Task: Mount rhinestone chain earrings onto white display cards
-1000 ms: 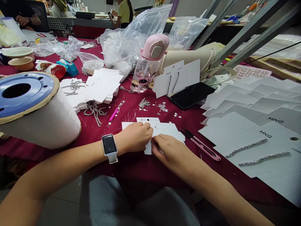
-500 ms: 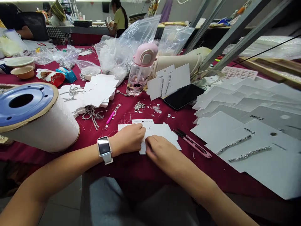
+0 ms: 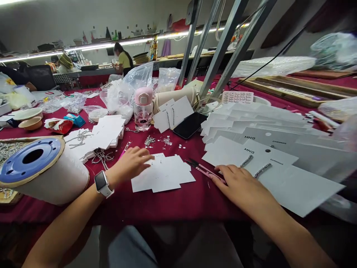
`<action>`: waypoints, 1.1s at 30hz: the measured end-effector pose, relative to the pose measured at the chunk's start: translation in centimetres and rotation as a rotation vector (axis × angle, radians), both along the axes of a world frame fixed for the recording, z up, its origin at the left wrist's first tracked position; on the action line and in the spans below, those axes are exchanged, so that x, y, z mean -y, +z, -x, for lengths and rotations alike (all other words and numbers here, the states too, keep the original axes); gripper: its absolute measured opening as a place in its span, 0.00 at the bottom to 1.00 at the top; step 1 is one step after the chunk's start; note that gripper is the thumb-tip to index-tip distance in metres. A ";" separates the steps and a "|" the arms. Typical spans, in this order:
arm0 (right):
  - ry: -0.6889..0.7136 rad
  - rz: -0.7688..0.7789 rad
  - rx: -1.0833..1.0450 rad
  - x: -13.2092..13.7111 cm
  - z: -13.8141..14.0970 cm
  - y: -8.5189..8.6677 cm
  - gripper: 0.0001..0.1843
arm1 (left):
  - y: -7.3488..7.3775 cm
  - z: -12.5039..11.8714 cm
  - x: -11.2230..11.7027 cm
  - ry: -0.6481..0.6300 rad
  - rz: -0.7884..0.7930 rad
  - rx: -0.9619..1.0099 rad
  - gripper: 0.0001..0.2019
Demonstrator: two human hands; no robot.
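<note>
The left hand (image 3: 131,163) is lying open with the fingers fanned wide. It is gripping nothing, and its fingertips are just touching the far-left edge of a small pile of blank white cards (image 3: 167,175) on the red-clothed bench (image 3: 178,203). The right hand (image 3: 241,184) is resting palm down, fingers stretched and loose, also holding nothing. Its fingertips are sitting at the handle end of the pink snips (image 3: 203,170) and against the near edge of a big white card (image 3: 292,186). The snips are lying between the two hands, with their long axis running from the right hand up and leftward and the dark blades pointing at the card pile. That puts the right hand plainly nearer to them, while the pile belongs to the left. Two rhinestone strips (image 3: 262,170) are sitting side by side on the big card just beyond the right fingers, slanting away to the upper right. "MNG" is reading clearly above them (image 3: 249,150) and again on the next card back. The smaller print further along the card is too fine to make out. A white-strapped watch (image 3: 102,183) is showing on the left wrist, with a fat spool of white thread (image 3: 55,182) on its side just to the left. Further out, loose rhinestone chains (image 3: 102,156) are trailing beside a stack of cards (image 3: 107,130). A pink-lidded bottle (image 3: 143,111) is standing beside a propped card and a dark phone (image 3: 189,125). Another person (image 3: 122,61) is sitting at a far bench.
</note>
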State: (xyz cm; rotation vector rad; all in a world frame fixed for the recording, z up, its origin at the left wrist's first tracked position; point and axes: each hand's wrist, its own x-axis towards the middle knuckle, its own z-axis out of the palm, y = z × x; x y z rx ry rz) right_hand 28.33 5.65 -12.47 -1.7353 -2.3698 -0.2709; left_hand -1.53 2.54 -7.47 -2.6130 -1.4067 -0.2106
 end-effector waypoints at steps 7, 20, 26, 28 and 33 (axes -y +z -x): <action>0.008 0.182 -0.245 -0.7 0.3 -0.5 0.12 | -1.5 -1.7 -0.3 -0.097 0.108 0.010 0.10; -0.013 0.353 -1.211 0.6 1.6 5.4 0.11 | -2.3 -2.0 -1.3 -0.235 -0.084 -0.165 0.11; 0.168 0.968 -1.439 -2.6 6.2 7.3 0.19 | -3.2 -2.0 -1.0 -0.254 -0.142 -0.212 0.12; 0.259 1.060 -1.342 -3.6 7.6 6.5 0.26 | -3.3 -2.0 -0.9 -0.251 -0.147 -0.200 0.13; 0.244 0.910 -1.264 -4.2 8.4 4.6 0.16 | -3.3 -2.2 -0.9 -0.217 -0.120 -0.158 0.13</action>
